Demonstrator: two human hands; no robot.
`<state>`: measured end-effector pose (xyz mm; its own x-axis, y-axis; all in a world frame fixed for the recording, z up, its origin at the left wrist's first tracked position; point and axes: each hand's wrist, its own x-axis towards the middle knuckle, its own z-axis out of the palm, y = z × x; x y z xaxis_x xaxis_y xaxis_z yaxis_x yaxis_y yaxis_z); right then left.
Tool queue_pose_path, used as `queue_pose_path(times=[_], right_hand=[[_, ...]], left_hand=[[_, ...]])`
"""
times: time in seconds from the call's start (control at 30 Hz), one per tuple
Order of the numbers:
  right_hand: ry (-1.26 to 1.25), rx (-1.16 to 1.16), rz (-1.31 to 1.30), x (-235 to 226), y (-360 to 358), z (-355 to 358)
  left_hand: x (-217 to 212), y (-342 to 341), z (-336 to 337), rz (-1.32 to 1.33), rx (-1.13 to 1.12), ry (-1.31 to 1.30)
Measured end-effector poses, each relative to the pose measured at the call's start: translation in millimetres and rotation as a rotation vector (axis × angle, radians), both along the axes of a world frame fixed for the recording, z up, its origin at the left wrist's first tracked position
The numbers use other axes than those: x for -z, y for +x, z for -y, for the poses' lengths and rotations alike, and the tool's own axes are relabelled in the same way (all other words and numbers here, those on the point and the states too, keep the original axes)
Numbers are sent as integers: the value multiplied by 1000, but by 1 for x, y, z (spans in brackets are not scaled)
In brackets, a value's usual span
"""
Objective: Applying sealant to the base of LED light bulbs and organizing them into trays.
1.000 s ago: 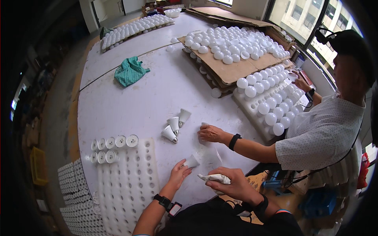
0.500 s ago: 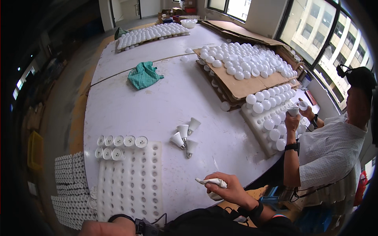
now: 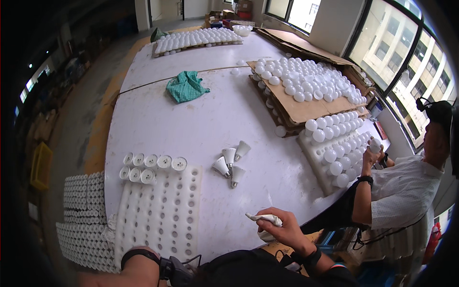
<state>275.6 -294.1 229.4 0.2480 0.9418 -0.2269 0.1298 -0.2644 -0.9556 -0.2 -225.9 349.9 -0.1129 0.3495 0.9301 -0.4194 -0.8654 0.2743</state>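
Observation:
My right hand (image 3: 282,227) is closed around a small white squeeze tube (image 3: 267,218), whose narrow tip points left above the table's near edge. At the lower left my left hand (image 3: 148,249) shows only in part past a black wristband. It is beside the near edge of a white foam tray (image 3: 160,215), and its fingers are hidden. Two short rows of white bulb housings (image 3: 164,161) stand, open end up, at the tray's far end; the other holes there are bare. Several loose bulb housings with metal screw bases (image 3: 229,154) lie in a cluster right of the tray.
Many stacked housings (image 3: 81,225) stand left of the table. A green cloth (image 3: 186,87) lies mid-table. White domes cover cardboard sheets (image 3: 306,111) and another foam tray (image 3: 311,158) at right. A co-worker (image 3: 406,186) there holds a white dome-topped piece. More domes (image 3: 201,39) are at the back.
The view has shifted slightly. My left wrist has come further up into view beside the tray. The co-worker's hands, which held a housing and a dome apart, are now together.

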Motion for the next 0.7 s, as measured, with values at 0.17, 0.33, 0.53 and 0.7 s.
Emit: queue_pose_path(times=[0.17,0.33,0.53,0.7], right_hand=[[-8,-13,11,-5,-4,1],[-16,4,-24,-1,-3,-2],[4,-30,-41,-6,-11,-2],[-15,-3,-50,-1,-5,-2]], left_hand=[[5,-14,4,20,50,25],[10,-3,-5,74,96,90],[4,-12,-15,120,99,152],[-6,21,-35,150,134,223]])
